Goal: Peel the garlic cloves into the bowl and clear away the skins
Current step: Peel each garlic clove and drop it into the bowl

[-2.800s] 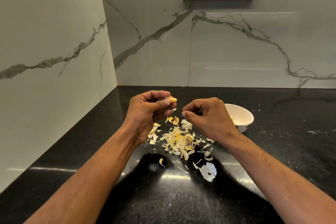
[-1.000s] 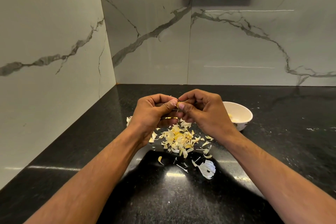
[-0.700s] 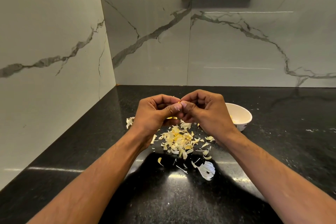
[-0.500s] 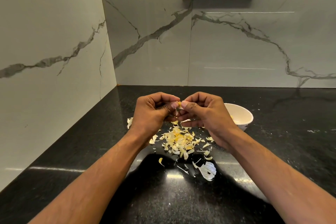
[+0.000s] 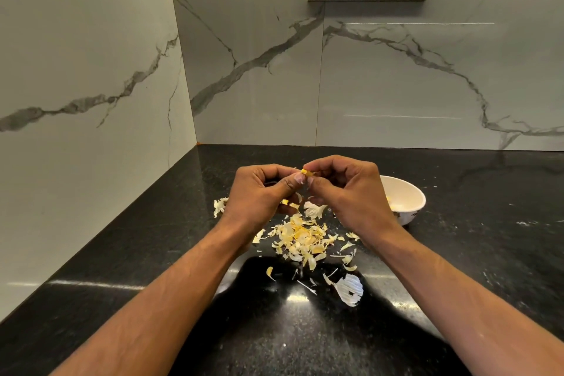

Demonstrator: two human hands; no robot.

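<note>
Garlic clove (image 5: 306,173) sits pinched between both hands above the skins (image 5: 300,238) on the bench (image 5: 457,253). Left hand (image 5: 259,195) should steady it while right hand (image 5: 348,192) strips skin, then drops it into the bowl (image 5: 410,203) alongside.

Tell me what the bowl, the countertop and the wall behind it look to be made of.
Bowl: likely glazed ceramic, white and smooth, with a small dark motif low on its side.
Countertop: seemingly polished black granite, speckled, mirroring light streaks.
Wall: marble-look slabs or tiles, grey veining, straight seams, faint sheen.
</note>
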